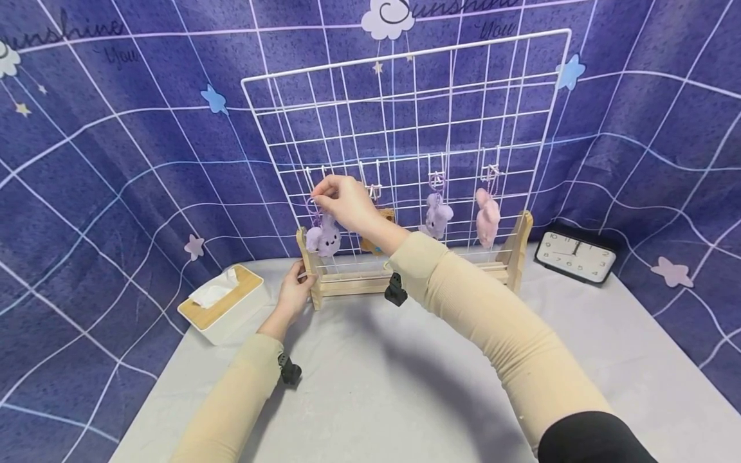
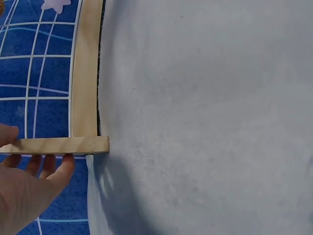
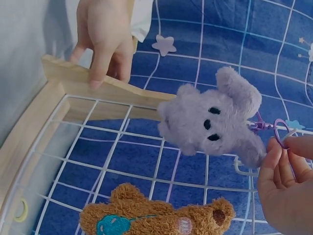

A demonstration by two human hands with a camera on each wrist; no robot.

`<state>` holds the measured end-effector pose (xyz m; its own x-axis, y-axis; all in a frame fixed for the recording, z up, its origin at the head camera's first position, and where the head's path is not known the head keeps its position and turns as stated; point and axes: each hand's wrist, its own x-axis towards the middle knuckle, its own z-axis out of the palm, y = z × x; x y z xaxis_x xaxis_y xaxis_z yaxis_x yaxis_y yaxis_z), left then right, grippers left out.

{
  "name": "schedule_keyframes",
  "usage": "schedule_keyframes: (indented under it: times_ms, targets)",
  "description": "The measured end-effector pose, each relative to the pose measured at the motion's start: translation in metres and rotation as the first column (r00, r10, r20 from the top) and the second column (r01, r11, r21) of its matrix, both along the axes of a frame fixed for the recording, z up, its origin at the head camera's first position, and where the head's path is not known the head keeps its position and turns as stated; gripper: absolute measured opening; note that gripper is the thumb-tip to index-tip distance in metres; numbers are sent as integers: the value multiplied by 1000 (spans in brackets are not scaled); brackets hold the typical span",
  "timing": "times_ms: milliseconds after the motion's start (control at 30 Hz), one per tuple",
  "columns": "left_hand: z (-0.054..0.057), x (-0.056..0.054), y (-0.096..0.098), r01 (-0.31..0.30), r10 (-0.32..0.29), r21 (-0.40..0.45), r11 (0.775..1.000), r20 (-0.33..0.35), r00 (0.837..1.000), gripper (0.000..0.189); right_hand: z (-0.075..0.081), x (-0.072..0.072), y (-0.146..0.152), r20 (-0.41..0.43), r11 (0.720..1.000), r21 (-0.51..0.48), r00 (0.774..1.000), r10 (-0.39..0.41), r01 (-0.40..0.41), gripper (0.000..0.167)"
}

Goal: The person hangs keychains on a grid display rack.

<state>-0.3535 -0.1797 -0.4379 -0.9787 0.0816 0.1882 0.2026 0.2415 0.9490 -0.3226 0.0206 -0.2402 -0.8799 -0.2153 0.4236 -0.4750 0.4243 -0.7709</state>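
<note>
My right hand [image 1: 350, 206] pinches the purple ring [image 3: 275, 129] of a fuzzy lilac plush keychain [image 1: 324, 239] at the left part of a white wire grid rack [image 1: 405, 56]. The plush hangs from the ring, its dark eyes and nose showing in the right wrist view. A white hook tip shows right at the ring. Low on the rack's left side, my left hand [image 1: 294, 292] grips the wooden end post [image 2: 58, 145], thumb on one face and fingers on the other. A brown plush bear [image 3: 156, 215] hangs beside the lilac one, partly behind my right hand in the head view.
Farther right on the grid hang another lilac plush [image 1: 438, 215] and a pink plush [image 1: 488, 218]. A tissue box [image 1: 231, 321] with a wooden lid stands left of the rack, and a black-framed clock [image 1: 576, 256] to its right. A patterned blue curtain [image 1: 145, 212] surrounds the white tabletop [image 1: 347, 399].
</note>
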Motion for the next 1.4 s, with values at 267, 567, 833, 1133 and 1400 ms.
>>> schedule_keyframes:
  times_ms: [267, 567, 833, 1133, 1400]
  targets:
    - [-17, -13, -3, -31, 31, -8, 999, -6, 1000, 48, -1, -5, -1, 0, 1000, 19, 1000, -25, 25, 11]
    - [-20, -13, -5, -23, 23, -5, 1000, -41, 999, 47, -1, -7, -5, 13, 997, 25, 998, -68, 67, 10]
    - [-19, -10, -5, -9, 10, 19, 1000, -69, 998, 47, -3, -10, -7, 10, 995, 10, 995, -102, 102, 8]
    - [16, 17, 6, 0, 0, -13, 1000, 0, 1000, 48, -4, -9, -5, 1, 996, 17, 996, -89, 89, 10]
    - [16, 18, 6, -5, 5, 5, 1000, 2, 1000, 48, 0, -3, -3, -80, 996, 23, 993, -84, 86, 11]
